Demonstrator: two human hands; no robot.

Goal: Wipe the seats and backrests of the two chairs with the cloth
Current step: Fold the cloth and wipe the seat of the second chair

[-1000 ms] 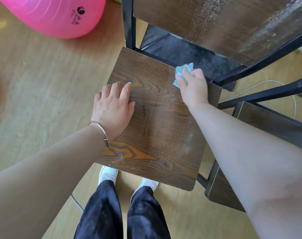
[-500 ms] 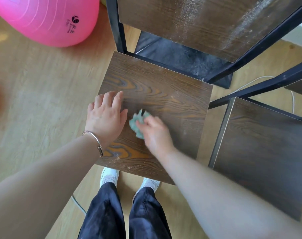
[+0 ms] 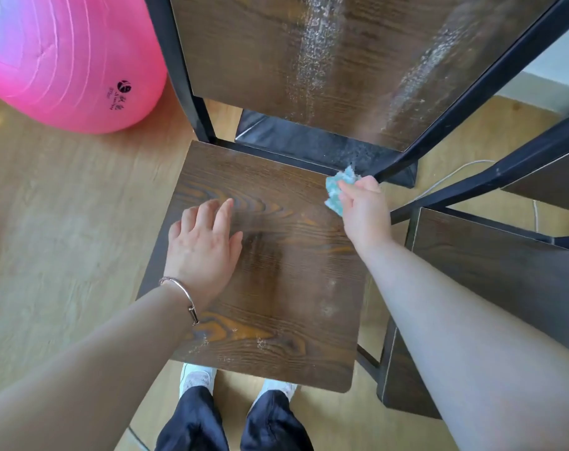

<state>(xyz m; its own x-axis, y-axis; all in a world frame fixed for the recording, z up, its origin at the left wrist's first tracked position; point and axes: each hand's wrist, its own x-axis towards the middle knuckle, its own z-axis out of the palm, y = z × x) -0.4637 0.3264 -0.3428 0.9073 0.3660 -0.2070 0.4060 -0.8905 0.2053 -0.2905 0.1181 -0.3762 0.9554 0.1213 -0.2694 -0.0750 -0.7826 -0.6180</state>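
Right hand [image 3: 364,216] is pinched tight around the wadded cloth [image 3: 338,190] at the seat's [image 3: 276,288] back corner, probably chasing dust; left hand [image 3: 202,242] lies flat, fingers spread, steadying the chair.

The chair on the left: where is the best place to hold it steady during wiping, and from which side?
Probably the black frame post at the backrest's left edge, taken from the left by the left hand. It is a slim upright bar, and the right hand wipes with the cloth opposite.
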